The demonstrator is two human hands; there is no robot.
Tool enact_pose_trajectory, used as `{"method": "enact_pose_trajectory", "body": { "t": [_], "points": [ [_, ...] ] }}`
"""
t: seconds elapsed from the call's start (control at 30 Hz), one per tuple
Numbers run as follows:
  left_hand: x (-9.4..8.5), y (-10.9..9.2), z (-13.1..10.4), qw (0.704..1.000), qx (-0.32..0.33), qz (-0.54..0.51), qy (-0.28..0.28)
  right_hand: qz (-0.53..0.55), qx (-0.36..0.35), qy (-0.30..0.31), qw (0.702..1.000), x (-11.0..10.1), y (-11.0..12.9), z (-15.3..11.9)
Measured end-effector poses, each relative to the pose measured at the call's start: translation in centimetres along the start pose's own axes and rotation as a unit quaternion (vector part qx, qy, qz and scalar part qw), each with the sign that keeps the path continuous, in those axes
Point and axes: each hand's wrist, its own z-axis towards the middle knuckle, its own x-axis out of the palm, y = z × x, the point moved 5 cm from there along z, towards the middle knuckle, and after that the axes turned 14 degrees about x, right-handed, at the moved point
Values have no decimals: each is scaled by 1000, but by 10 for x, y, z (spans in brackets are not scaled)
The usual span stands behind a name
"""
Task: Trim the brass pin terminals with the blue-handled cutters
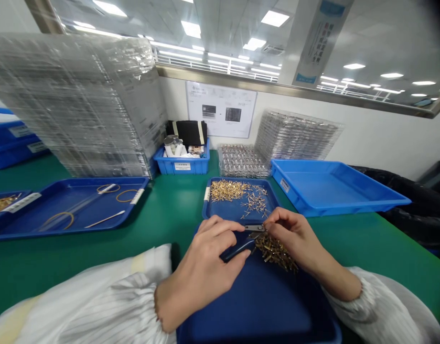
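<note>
My left hand [212,255] is closed round a pair of pliers [237,249] with dark blue handles. The metal jaws of the pliers point right, toward the fingertips of my right hand [296,235]. That hand's thumb and index finger are pinched together at the jaw tips, and whatever small piece they hold is hidden. Under and beside the right hand lies a heap of small brass-coloured pins [275,252], in the near dark blue tray [255,306]. Just beyond, a smaller blue tray [220,209] carries a pile of shiny gold pins [229,189] and a looser scatter to its right.
At the right stands a light blue bin [323,184]. A wide blue tray [108,210] with rubber bands and a cotton swab lies left. Behind are a tall stack of clear plastic trays [76,105], a blue supply box [162,165] and more clear trays [295,134].
</note>
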Motion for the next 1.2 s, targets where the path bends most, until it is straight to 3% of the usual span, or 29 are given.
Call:
{"method": "enact_pose_trajectory", "body": {
  "t": [0.13,0.3,0.5,0.6,0.8,0.9,1.0,1.2],
  "points": [
    [3,3,-1,999,-17,-13,38,-113,-40,6,993,0,8,-3],
    [8,2,-5,993,23,12,113,-283,-147,36,947,4,18,-10],
    [8,-7,-5,982,89,74,148,-338,-185,21,923,9,14,-10],
    [8,-9,-4,980,103,89,143,-324,-175,7,930,8,15,-11],
    [7,-2,-3,988,54,82,119,-274,-146,32,950,3,16,-6],
    [6,2,-2,989,29,95,111,-232,-140,-66,960,-10,12,1],
    [4,5,-2,989,15,111,96,-248,-153,-115,950,-15,6,5],
    [4,8,-3,988,-1,120,101,-414,-162,-46,894,9,-5,5]
  ]
}}
